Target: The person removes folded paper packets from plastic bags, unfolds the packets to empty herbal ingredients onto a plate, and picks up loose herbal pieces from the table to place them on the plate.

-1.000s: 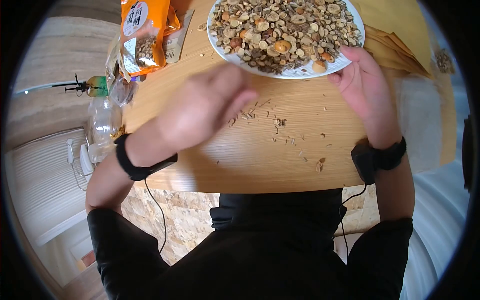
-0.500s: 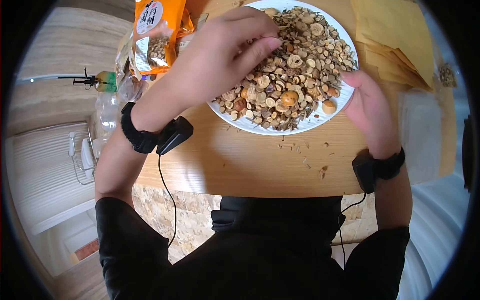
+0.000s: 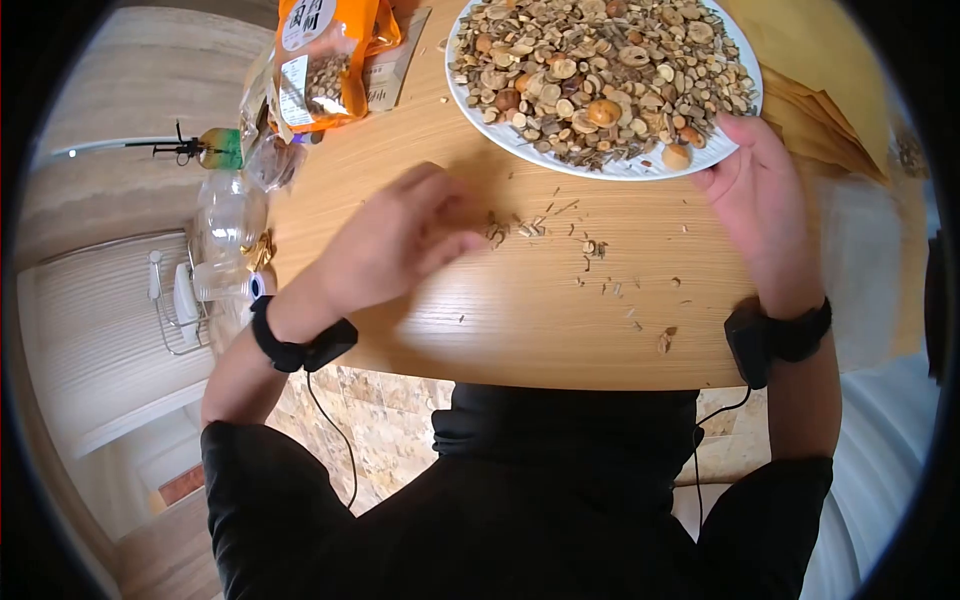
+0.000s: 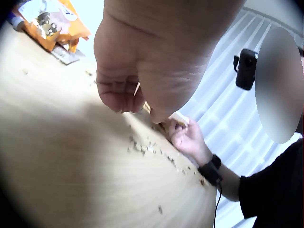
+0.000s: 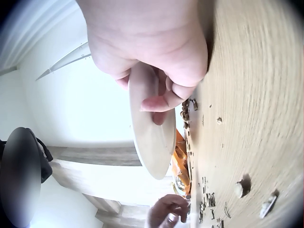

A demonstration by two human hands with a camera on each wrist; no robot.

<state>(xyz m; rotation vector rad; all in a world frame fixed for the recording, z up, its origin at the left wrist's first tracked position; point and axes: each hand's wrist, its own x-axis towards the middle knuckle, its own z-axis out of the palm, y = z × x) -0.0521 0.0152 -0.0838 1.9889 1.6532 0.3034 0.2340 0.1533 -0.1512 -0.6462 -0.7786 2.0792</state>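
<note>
A white plate [image 3: 545,160] heaped with dried slices, twigs and round brown pieces [image 3: 600,80] is at the top of the head view. My right hand [image 3: 765,210] grips its near right rim, thumb on top and fingers underneath; in the right wrist view the plate's pale underside [image 5: 152,142] shows raised over the table. My left hand [image 3: 390,240] hovers over the table left of the plate, fingers loosely bent and thumb apart, with nothing visible between them. Beyond its fingertips, small loose bits [image 3: 535,228] lie scattered on the wood.
An orange packet [image 3: 335,75] lies at the back left of the wooden table [image 3: 480,320]. Clear plastic containers [image 3: 225,215] and a green-and-amber bottle [image 3: 220,148] stand along the left. Yellow-brown paper [image 3: 820,110] and a clear plastic sheet [image 3: 860,270] lie at the right.
Half a second ago my left hand was at the heaped pieces; now it is back over the table. The plate came nearer my body, then moved away, uncovering the scattered bits.
</note>
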